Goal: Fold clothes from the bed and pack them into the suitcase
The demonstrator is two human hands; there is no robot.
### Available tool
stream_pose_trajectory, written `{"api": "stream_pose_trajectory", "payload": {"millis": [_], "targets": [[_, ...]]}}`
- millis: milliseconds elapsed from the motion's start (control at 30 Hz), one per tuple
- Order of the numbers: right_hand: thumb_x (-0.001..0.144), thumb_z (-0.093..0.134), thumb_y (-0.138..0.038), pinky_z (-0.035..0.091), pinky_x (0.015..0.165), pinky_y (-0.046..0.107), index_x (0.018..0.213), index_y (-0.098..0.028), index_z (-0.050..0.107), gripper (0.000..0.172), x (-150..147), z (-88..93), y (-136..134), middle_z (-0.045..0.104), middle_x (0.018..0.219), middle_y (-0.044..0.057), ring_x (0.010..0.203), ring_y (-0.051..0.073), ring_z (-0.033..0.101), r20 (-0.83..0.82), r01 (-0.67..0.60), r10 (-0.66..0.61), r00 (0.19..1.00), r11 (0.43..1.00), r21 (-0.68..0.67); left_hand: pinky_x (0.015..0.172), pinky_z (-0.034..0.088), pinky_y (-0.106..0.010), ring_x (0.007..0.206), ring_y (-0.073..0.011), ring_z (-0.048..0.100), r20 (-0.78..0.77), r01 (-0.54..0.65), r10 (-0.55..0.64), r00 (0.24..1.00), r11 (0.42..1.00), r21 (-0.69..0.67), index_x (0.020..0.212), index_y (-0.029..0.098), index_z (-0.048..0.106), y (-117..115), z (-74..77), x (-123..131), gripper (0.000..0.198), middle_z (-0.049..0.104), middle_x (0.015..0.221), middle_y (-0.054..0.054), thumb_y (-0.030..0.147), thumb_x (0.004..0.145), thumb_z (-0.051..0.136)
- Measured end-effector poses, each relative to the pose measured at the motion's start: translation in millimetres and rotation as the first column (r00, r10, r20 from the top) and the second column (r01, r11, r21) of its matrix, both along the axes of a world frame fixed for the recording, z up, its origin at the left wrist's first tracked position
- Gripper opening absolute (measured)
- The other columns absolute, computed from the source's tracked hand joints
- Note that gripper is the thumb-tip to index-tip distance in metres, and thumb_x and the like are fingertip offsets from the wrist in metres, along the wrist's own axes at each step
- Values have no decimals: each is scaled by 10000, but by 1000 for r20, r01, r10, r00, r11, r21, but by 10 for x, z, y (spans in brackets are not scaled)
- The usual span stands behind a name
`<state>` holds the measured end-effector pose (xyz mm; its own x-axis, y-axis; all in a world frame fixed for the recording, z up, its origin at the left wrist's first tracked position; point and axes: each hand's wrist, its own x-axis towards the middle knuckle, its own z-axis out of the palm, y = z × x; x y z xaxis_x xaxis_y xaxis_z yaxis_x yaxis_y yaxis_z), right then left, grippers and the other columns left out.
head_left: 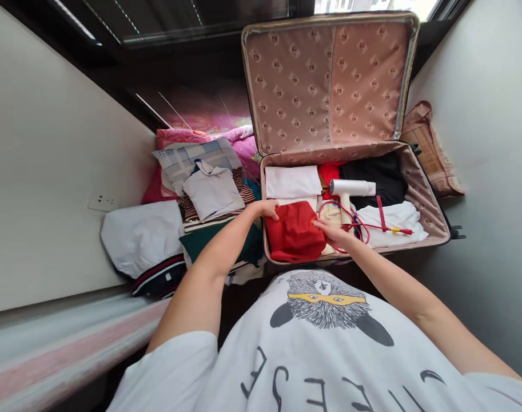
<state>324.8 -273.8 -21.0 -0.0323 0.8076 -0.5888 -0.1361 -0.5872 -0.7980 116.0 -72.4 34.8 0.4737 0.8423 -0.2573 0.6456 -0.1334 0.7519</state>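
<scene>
A folded red garment (295,233) lies at the near left corner of the open suitcase (434,214). At its upper left edge, my left hand (268,209) pinches the cloth. My right hand (331,233) grips its right side between thumb and fingers. Just right of that hand is a white hair dryer (353,187) with a red cord (363,229) looped over the clothes. A folded white cloth (293,182) lies behind the red garment. Black clothing (378,177) and a crumpled white garment (395,222) fill the suitcase's right part.
The suitcase lid (329,86) stands upright at the back. Left of the case are stacked clothes (213,191), a dark green garment (209,243) and a white bag-like item (144,234). A brown bag (432,151) leans by the right wall.
</scene>
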Motion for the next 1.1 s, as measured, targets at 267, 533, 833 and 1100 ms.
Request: {"api": "stream_pose_trajectory", "payload": {"millis": [267,533,833,1100], "targets": [[718,796,-247,622,850,392,1086,-180,714,383,48,-453,-244,780,916,65,873,242,739,230,-84,96,968,994,-63,1010,563,-471,1176,-310,661,-383,285,-287,878,956,-65,1301,151,662,-185,-351,369,428,664,1298,-163,315,917,751],[885,702,-350,378,1175,594,1644,-201,351,850,128,-34,-183,365,1658,224,1499,429,382,901,-535,159,403,840,91,1254,120,-706,1606,-487,13,-611,498,-283,739,840,214,1671,228,276,-863,-357,76,992,92,1755,-212,383,840,793],[954,617,-381,233,1174,749,1653,-321,351,750,-268,-684,-8,215,1738,174,1567,486,220,972,-857,235,24,505,-102,1240,69,-725,1586,-512,-64,-626,482,-404,667,875,-51,1699,261,130,-1161,-1077,1,1389,-77,1742,-245,608,612,923],[919,633,-315,309,1163,695,1645,-266,374,772,-225,-519,-94,244,1722,205,1542,490,281,964,-838,252,-82,506,-203,1262,307,-561,1550,-371,353,-274,335,-282,919,927,169,1521,196,537,-1371,-742,-406,706,393,1653,-206,356,870,756]]}}
